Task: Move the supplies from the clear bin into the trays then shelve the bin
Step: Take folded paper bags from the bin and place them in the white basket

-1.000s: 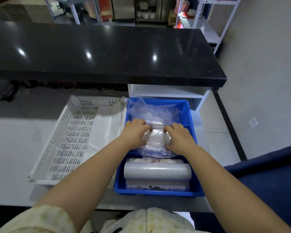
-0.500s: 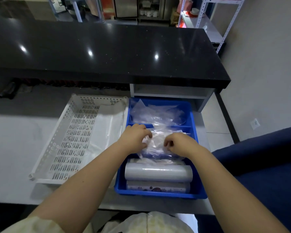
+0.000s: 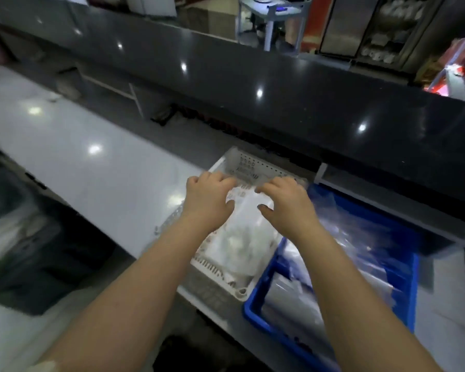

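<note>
Over the white perforated tray (image 3: 234,291) my left hand (image 3: 208,200) and my right hand (image 3: 285,202) hold a pack of clear plastic bags (image 3: 246,210) between them. The fingers of both curl over its far edge, with the thumbs on the near side. The pack's lower part lies in the tray. To the right stands the blue tray (image 3: 255,315), holding rolls of film (image 3: 293,299) at its near end and loose clear bags (image 3: 360,232) farther back. The picture is blurred. No clear bin is in view.
Both trays sit on a white worktop (image 3: 91,167) under a raised black counter (image 3: 279,84). A dark bin (image 3: 24,237) stands low at the left. Metal shelving and a cabinet (image 3: 373,30) lie beyond the counter.
Both hands lifted the pack of clear bags out of the blue tray and carried it left over the white tray. My view swung left with them.
</note>
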Motion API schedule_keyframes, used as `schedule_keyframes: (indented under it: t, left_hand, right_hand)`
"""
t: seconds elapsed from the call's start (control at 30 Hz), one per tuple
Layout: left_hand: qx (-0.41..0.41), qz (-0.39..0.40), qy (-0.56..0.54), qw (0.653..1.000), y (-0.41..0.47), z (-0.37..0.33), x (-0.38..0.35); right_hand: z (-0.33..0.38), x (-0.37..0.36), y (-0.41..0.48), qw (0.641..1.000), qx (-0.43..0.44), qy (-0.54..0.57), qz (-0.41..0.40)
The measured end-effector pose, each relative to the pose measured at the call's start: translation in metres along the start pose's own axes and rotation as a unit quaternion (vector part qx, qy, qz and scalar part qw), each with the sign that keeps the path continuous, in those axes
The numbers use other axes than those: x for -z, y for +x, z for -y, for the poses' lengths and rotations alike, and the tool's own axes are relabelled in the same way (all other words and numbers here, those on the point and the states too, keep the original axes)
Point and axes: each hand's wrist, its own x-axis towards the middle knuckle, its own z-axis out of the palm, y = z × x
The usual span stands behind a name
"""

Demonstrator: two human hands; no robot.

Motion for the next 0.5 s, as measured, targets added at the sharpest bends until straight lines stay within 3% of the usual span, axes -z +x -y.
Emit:
schedule_keyframes:
  t: [0.2, 0.5]
  left_hand:
    - [0.163, -0.047, 0.026, 0.985, -0.061, 0.147, 0.054]
    - [0.330, -0.116, 0.076, 0.934, -0.190, 0.395, 0.146]
  right_hand:
    - [0.137, -0.029, 0.068, 0.990, 0.142, 0.015, -0.005]
    - [0.425, -0.106, 0.149, 0.946, 0.319, 0.052, -0.005]
